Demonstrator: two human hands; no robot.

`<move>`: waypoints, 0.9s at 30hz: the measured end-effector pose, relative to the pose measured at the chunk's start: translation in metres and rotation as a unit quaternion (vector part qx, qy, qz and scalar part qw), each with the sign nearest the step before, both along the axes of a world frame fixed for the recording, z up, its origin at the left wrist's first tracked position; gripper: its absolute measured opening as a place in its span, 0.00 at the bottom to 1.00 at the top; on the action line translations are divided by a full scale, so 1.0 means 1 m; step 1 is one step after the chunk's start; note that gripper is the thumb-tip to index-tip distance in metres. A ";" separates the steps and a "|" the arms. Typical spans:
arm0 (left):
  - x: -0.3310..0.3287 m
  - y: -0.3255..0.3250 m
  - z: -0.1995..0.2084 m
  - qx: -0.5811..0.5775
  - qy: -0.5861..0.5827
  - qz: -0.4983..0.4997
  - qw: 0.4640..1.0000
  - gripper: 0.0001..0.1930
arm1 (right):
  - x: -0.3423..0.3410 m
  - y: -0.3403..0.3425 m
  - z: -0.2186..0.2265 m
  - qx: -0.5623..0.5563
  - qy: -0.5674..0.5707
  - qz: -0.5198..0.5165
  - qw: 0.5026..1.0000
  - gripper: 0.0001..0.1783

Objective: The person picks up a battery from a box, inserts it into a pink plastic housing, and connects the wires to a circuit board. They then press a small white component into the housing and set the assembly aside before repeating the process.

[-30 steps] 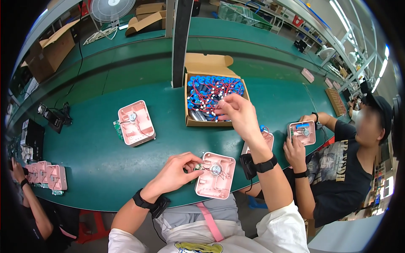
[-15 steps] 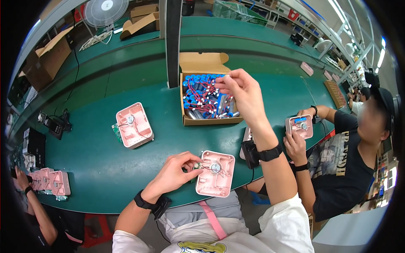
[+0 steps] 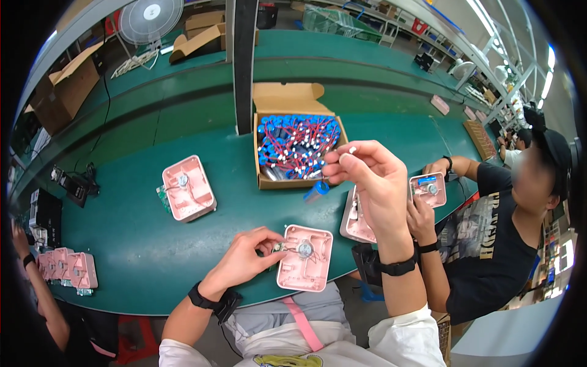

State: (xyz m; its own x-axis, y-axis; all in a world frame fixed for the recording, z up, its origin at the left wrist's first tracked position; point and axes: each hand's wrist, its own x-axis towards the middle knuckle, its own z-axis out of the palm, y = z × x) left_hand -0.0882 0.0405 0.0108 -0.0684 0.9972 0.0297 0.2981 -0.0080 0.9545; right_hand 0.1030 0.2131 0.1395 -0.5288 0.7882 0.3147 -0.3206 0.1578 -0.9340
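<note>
While the right hand (image 3: 382, 189) hangs above the green surface (image 3: 131, 263), its thumb and fingertips are pinched together in a tight grip, with a small white plug (image 3: 352, 150) showing at the fingertips; a blue battery (image 3: 316, 192) dangles just below that grip, near the front of the carton (image 3: 299, 183), though most of its lead is hidden by the fingers. The battery is a smooth, short cylinder in glossy wrap; its long axis slants, the upper end toward the fingers at the right, the lower end down to the left.

The left hand (image 3: 243, 257) has its thumb and fingers nearly meeting, a narrow grip on a green circuit board (image 3: 278, 247) at the left edge of a pink housing (image 3: 293, 276); this housing is moulded plastic, a rounded rectangle with ribbed insides facing up, its long axis running away from the person and leaning slightly right; thin dark wires cross to a round metallic component (image 3: 305, 249) within. The carton is matt brown cardboard, its flap raised behind, packed with blue cylinders, red wires and white plugs.
</note>
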 end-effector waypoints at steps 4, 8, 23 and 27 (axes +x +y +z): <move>-0.001 0.004 0.004 0.021 0.007 -0.008 1.000 0.14 | 0.011 -0.028 -0.014 -0.038 -0.018 0.025 0.999 0.07; 0.000 0.006 0.004 0.022 0.004 -0.010 1.000 0.14 | 0.019 -0.041 -0.037 -0.070 -0.031 0.028 0.997 0.06; 0.001 0.004 -0.003 0.004 -0.043 0.007 0.999 0.15 | 0.024 -0.062 -0.051 -0.008 -0.194 -0.015 0.981 0.05; 0.001 0.004 -0.004 -0.012 -0.061 0.013 0.998 0.15 | 0.016 -0.073 -0.057 0.231 -0.317 0.001 0.920 0.04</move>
State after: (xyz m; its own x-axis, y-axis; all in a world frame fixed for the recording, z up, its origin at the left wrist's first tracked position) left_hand -0.0877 0.0448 0.0070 -0.0949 0.9955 -0.0044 0.1804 0.0215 0.9834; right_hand 0.1185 0.1397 0.0822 -0.7225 0.6466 0.2445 0.2646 0.5854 -0.7663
